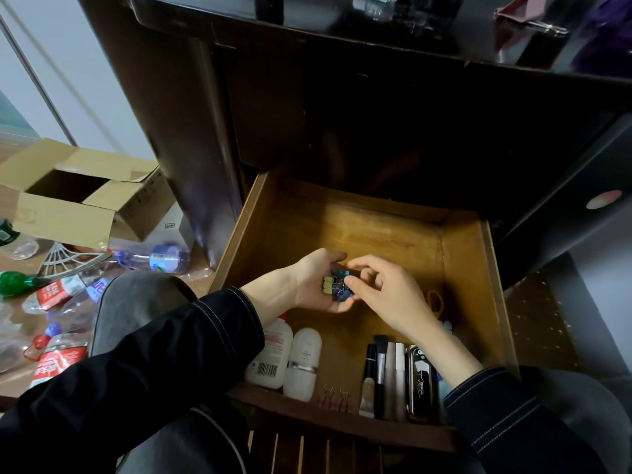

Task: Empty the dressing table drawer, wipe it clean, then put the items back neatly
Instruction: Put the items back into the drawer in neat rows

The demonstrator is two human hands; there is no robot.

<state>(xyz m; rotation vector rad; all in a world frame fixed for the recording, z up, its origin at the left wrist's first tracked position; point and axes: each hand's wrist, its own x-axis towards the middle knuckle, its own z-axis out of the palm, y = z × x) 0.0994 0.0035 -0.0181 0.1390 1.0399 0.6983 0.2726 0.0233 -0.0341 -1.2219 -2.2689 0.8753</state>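
Note:
The wooden drawer (pixel 386 230) stands pulled out below the dark dressing table. Over its middle my left hand (pixel 314 282) lies palm up and cups several small binder clips (pixel 337 285), blue, teal and pale yellow. My right hand (pixel 383 289) pinches one of those clips with its fingertips. Along the drawer's front lie two white bottles (pixel 285 357), two pink clips (pixel 337 395), and a row of makeup brushes and tubes (pixel 384 381) beside a glossy black case (pixel 422 384). Part of a yellow scissor handle (pixel 435 301) shows behind my right wrist.
An open cardboard box (pixel 78 193) sits on the floor at left among several plastic bottles (pixel 154 260) and a white fan-shaped rack (pixel 68 260). My knees in grey trousers (pixel 136 302) flank the drawer. The dark tabletop (pixel 376 15) overhangs above.

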